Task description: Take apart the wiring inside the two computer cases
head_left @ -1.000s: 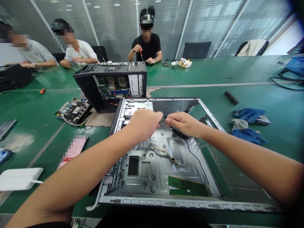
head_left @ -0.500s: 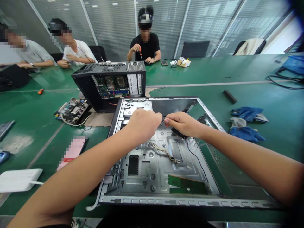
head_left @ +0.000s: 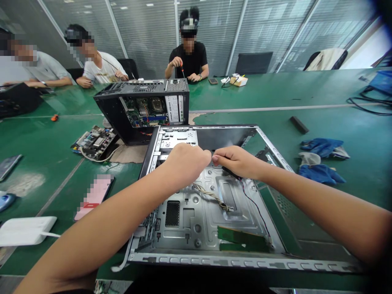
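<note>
Over the open computer case (head_left: 245, 263), which lies on its side, my left hand (head_left: 188, 163) is closed with its back toward me. My right hand (head_left: 235, 161) pinches with thumb and forefinger, almost touching it. Both grip a thin cable, now mostly hidden by the fingers. Under my right hand a black part (head_left: 230, 173) shows in part, with a thin dark wire (head_left: 254, 204) running toward the near right corner. A twisted bundle of pale wires (head_left: 211, 195) rests on the metal floor of the case. Green memory modules (head_left: 241, 237) lie near its front edge.
A second case (head_left: 110, 110) stands upright behind, left of a loose motherboard (head_left: 96, 142) on cardboard. A pink phone (head_left: 94, 196) and white adapter (head_left: 27, 230) lie at left. Blue gloves (head_left: 321, 173) and a black block (head_left: 299, 125) lie right. Co-workers (head_left: 188, 61) sit across.
My hands have come slightly closer together, and the wires seen between them a second ago are now covered by the fingers. The case and the things in it have stayed put.
</note>
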`<action>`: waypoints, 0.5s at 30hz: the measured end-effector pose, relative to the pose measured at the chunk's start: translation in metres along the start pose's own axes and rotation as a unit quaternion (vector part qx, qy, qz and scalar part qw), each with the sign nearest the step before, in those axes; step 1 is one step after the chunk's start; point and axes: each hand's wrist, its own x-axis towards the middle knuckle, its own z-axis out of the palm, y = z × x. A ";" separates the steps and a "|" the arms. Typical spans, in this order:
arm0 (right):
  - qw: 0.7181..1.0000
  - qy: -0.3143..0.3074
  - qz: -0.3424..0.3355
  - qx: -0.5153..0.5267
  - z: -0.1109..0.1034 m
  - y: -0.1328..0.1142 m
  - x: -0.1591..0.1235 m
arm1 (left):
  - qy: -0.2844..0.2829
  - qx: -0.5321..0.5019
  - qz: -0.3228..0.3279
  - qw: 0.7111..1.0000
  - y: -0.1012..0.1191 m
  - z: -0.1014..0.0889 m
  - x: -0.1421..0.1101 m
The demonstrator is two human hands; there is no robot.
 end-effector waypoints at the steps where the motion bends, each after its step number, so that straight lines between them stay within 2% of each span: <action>1: 1.000 0.002 -0.001 -0.001 0.000 0.000 0.000 | 0.000 0.001 0.001 1.000 0.001 -0.001 0.000; 10: 1.000 -0.007 -0.003 -0.016 0.001 -0.001 0.000 | -0.039 0.011 0.001 0.999 0.007 -0.012 -0.003; 15: 1.000 -0.003 -0.005 -0.021 0.000 -0.003 -0.001 | -0.026 0.015 -0.001 1.000 0.006 -0.009 -0.003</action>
